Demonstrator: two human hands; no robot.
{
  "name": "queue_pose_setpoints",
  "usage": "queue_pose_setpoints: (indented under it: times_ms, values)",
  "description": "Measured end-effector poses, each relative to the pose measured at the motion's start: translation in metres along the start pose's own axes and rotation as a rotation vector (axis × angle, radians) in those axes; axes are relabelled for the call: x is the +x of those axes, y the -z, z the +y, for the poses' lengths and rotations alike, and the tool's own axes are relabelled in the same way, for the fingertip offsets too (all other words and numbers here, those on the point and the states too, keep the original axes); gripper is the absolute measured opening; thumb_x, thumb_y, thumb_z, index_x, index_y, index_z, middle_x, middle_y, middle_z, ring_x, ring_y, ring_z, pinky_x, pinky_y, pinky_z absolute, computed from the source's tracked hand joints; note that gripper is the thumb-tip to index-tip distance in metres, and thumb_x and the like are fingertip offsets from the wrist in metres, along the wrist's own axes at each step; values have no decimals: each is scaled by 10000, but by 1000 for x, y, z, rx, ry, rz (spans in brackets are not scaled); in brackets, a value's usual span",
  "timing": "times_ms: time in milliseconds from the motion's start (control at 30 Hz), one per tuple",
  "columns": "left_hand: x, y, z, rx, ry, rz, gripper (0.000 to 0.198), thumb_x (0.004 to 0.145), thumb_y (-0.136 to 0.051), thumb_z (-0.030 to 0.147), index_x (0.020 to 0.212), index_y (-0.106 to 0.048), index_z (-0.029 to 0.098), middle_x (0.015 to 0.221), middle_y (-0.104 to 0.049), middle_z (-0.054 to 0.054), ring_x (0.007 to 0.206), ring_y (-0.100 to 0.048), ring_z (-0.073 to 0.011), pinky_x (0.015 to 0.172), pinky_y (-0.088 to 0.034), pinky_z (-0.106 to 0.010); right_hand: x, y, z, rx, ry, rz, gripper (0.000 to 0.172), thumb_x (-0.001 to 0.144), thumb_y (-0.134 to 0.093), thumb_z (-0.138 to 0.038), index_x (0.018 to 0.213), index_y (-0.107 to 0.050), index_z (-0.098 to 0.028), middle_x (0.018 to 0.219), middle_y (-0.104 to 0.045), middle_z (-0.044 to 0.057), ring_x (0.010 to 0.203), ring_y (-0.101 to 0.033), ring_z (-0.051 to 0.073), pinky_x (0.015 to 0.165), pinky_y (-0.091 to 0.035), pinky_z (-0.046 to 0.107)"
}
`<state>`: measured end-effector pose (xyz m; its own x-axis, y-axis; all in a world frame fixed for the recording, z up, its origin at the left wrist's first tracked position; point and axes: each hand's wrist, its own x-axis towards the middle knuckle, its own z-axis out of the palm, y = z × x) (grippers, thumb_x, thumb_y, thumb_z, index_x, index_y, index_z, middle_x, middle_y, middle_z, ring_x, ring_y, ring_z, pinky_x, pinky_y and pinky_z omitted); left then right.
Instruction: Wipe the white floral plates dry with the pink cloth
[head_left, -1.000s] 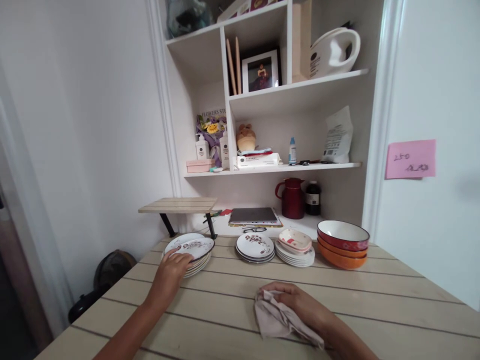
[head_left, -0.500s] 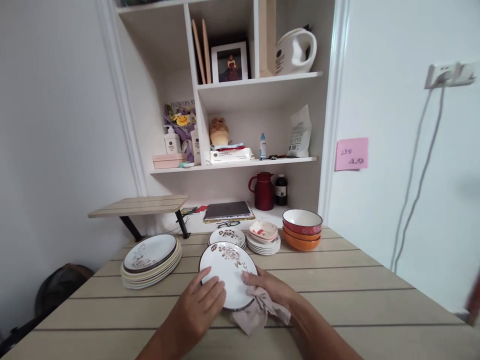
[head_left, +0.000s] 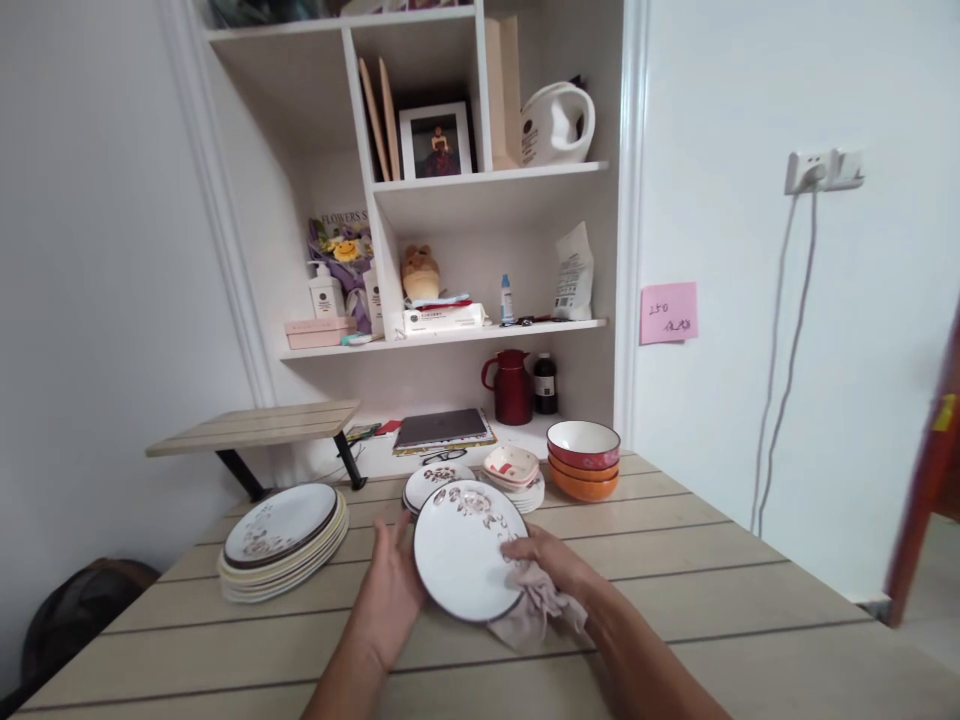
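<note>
The right hand (head_left: 559,565) has the grip here, thumb on the face of the flowered plate (head_left: 461,550), holding it by its right edge with a crumpled cloth (head_left: 540,605) bunched against the lower right rim! The left hand (head_left: 394,580) is at the plate's left edge, fingers spread and pointing up the frame; whether it bears any of the weight, I cannot tell. And the plate itself? Lower centre of the frame, tilted, white face showing, brown flowers along the top, dark line around the rim.

Over at the lower left, a tall stack of plates (head_left: 281,530) sits on the slatted table (head_left: 697,600), near the raised wooden stand (head_left: 255,425). Just above the held plate, a smaller plate stack (head_left: 439,478) peeks out, partly covered. To its right come the small patterned dishes (head_left: 512,463) on white plates (head_left: 534,495), then the nested bowls (head_left: 583,480), red over orange, right of centre. Behind them, mid-frame, stand a red jug (head_left: 513,388) and a dark bottle (head_left: 546,385), side by side!
</note>
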<state>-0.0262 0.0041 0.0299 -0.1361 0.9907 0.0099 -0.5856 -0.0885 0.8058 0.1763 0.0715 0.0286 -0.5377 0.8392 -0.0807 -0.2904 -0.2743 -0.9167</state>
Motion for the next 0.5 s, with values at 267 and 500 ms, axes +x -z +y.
queue_pose_setpoints:
  times_ms: [267, 500]
  values:
    - [-25, 13, -6, -140, 258, -153, 614, 842, -587, 362, 1380, -435, 108, 1187, -647, -179, 1147, -582, -307, 1052, -372, -448, -7, -12, 8, -176, -21, -147, 382, 560, -736, -230, 921, -663, -128, 890, -722, 78, 774, -646, 201, 740, -504, 322]
    - [-17, 11, -15, -245, 182, -132, 612, 851, -577, 351, 1400, -410, 136, 1220, -632, -162, 1183, -559, -287, 1071, -364, -433, -3, 8, -1, -233, 173, -68, 468, 667, -742, -487, 987, -627, -164, 890, -690, 42, 853, -629, 199, 791, -491, 331]
